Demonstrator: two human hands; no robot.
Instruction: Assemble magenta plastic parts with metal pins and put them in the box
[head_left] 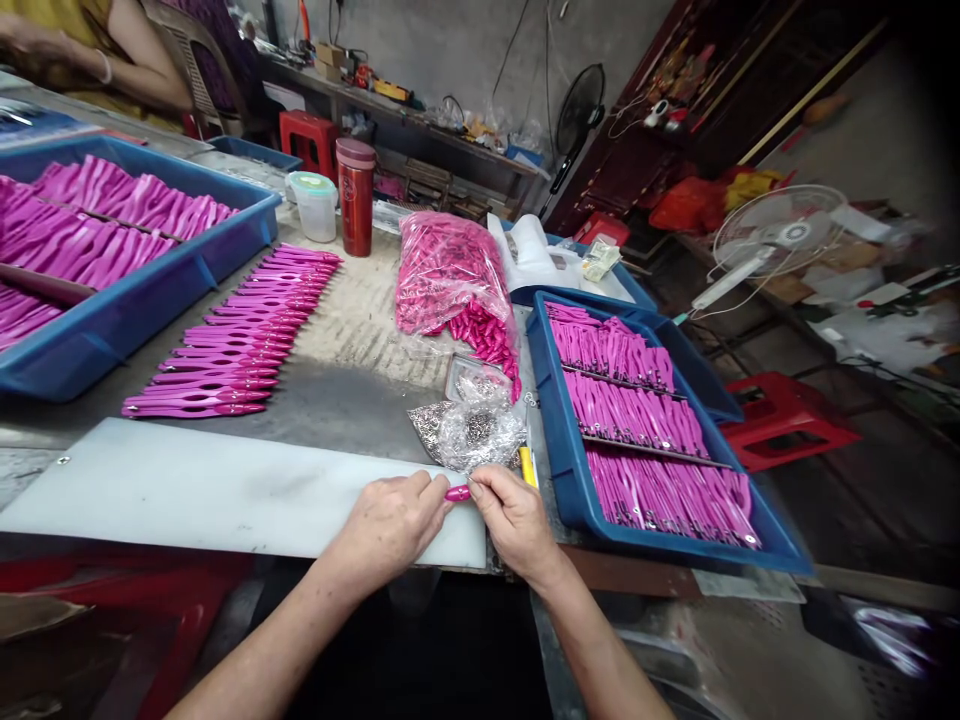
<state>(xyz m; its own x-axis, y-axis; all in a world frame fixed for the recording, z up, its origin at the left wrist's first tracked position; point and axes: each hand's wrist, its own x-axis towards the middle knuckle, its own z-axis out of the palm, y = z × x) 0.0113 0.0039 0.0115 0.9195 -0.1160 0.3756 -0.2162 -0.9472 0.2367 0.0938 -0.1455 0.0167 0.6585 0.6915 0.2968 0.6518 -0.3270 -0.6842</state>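
My left hand (396, 525) is closed over the white board's right end, gripping a small glossy pink plastic piece (457, 493) between thumb and fingers. At the right tip of that piece, my right hand (517, 522) is pinched; what its fingertips hold is too small to make out. Just beyond my hands lies an open clear bag of tiny metal parts (481, 432). Behind it, a large clear bag (450, 262) spills more pink pieces onto the table. A row of long pink tools with looped handles and pointed ends (240, 335) lies to the left.
A white board (225, 490) runs along the table's front edge. Blue trays filled with pink parts stand at left (135, 325) and right (564, 460). A red tumbler (355, 205) and a lidded tub (315, 212) stand behind. Another person's arm (150, 60) shows at upper left.
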